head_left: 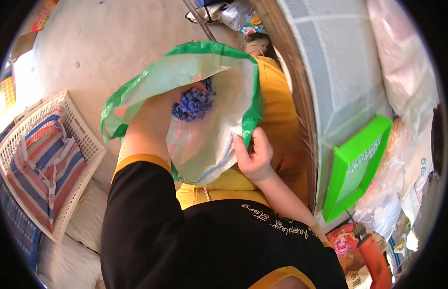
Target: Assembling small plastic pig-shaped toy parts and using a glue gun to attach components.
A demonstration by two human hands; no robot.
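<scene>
My left hand point(154, 113) is plunged into the green-rimmed bag point(219, 130), closed around a clump of blue pieces point(194, 103) near its far side, while my right hand point(253, 156) pinches the bag's near right edge to keep the mouth spread. I judge the step goes best if I keep that right pinch firm and the mouth wide and facing up, so the left fist moves without snagging the thin film or spilling pieces. A white basket point(84, 135) with a striped cloth sits at left and a green tray point(361, 166) at right.
</scene>
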